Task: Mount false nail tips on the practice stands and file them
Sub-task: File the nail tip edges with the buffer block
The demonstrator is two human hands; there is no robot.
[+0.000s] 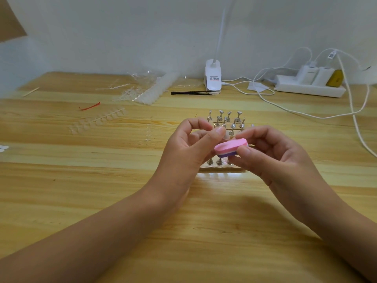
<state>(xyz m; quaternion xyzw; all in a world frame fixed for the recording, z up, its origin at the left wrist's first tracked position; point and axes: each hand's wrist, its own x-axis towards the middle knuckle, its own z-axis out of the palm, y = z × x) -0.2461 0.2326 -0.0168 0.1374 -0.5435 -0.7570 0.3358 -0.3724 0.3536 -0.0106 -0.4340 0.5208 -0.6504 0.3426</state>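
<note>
- Buffer block, pink over purple, sits between both hands above the near row of the practice stands; its long axis runs left to right, right end slightly raised
- Right hand clamps it, thumb on the near edge, fingers curled over the far edge
- Left hand pinches a clear nail tip between thumb and forefinger, just above the block's left end; whether they touch cannot be told
- Nail tip seems to point down at the pink face, so filing likely needs only a slight closing of that gap
</note>
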